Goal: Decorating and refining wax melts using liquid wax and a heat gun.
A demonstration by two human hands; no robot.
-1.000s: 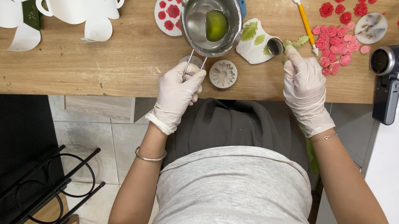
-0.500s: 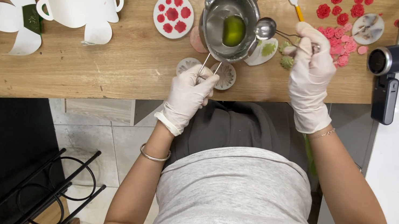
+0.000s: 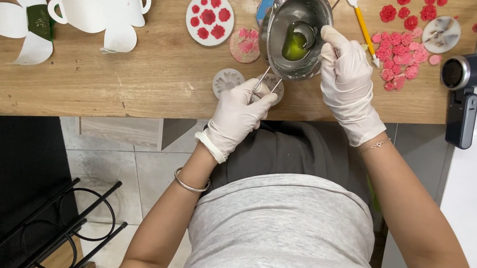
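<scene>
Left hand (image 3: pixel 241 110), gloved, pinched the wire handle of the pot (image 3: pixel 297 32) at the desk (image 3: pixel 130 79) edge, fingers closed tight on it, pot held tilted just above the wood. Right hand (image 3: pixel 347 81), also gloved, gripped a small spoon (image 3: pixel 302 35), its bowl dipped into the green liquid (image 3: pixel 293 47) pooled at the pot's low side. Step in hand looked like scooping melted wax with the spoon. A round mould (image 3: pixel 228 78) sat just left of the left hand; a pink-filled mould (image 3: pixel 245 46) lay near the pot, a white plate with red flowers (image 3: pixel 209 18) further left. Red and pink flowers (image 3: pixel 397 57) lay scattered right of the right hand, beside a yellow tool (image 3: pixel 363 19). Next move would likely call for lifting the spoon level, steady, over to a mould without dripping, the pot kept tilted meanwhile.
</scene>
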